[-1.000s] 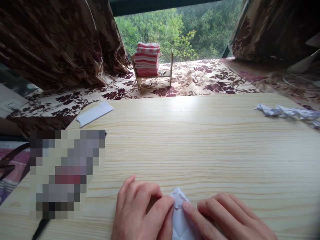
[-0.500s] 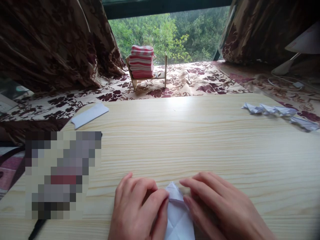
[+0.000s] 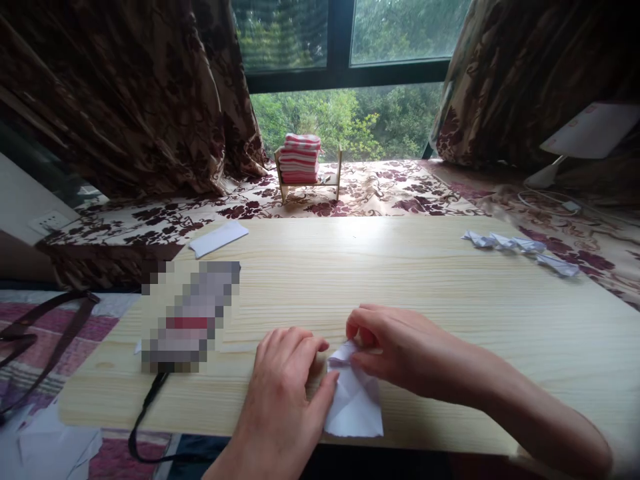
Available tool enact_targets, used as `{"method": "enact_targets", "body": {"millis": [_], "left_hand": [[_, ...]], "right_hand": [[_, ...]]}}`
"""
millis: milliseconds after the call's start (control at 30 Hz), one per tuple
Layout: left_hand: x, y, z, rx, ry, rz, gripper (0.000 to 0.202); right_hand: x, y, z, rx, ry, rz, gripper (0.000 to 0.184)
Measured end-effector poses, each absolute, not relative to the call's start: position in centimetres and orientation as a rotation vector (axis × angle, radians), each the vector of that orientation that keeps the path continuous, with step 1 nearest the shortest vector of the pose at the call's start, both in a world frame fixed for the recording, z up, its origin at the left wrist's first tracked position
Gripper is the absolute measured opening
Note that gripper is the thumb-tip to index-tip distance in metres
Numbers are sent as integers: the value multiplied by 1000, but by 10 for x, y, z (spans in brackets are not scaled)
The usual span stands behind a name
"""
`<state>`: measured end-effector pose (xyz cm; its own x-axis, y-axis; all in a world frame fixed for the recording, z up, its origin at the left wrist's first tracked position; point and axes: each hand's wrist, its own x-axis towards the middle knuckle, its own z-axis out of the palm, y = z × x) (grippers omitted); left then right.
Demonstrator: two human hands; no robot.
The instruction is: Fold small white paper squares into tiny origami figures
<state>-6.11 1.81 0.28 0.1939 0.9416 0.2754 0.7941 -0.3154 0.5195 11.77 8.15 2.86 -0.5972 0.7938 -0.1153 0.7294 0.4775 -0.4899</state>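
A partly folded sheet of white paper (image 3: 356, 408) lies at the table's near edge, its far end narrowed and folded over, with crease lines across it. My right hand (image 3: 400, 350) pinches the folded far end between thumb and fingers from above. To the left, my left hand (image 3: 286, 381) rests palm down with fingers stretched forward, its thumb touching the paper's left edge. The spot under my right fingertips is partly hidden.
Folded white paper pieces (image 3: 515, 244) line the table's far right. A flat paper strip (image 3: 219, 239) lies far left, near a blurred-out device (image 3: 193, 320) with a black cable (image 3: 143, 413). Beyond stand a small rack of striped towels (image 3: 300, 160) and a lamp (image 3: 590, 130).
The view has tilted up and pulled back, showing more window and the table's near edge. My right hand has moved over the paper's far end and pinches it; my left fingers have spread off it.
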Motion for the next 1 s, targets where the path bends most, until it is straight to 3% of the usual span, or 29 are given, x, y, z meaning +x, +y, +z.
{"method": "enact_targets", "body": {"millis": [200,400,467,633,700,800,1000], "left_hand": [[-59,11,15,2100,1659,644,12],[-48,34,42,1963,1531,576,15],[-42,56,56,1932,1422,577,11],[-21,117,74,1866,1366,863,29],[-13,132,68,1831,1365,1077,26],[-7,142,50,1883,1326,1418,12],[-11,137,27,1987,1194,1516,14]], "right_hand": [[118,73,29,-1203,-2514,968,16],[140,88,28,-1156,-2130,1275,4],[153,110,38,-1078,-1969,1295,8],[175,165,56,-948,-1686,1332,27],[177,174,53,-930,-1610,1366,31],[175,174,39,-910,-1538,1383,30],[170,161,30,-927,-1539,1469,25]]}}
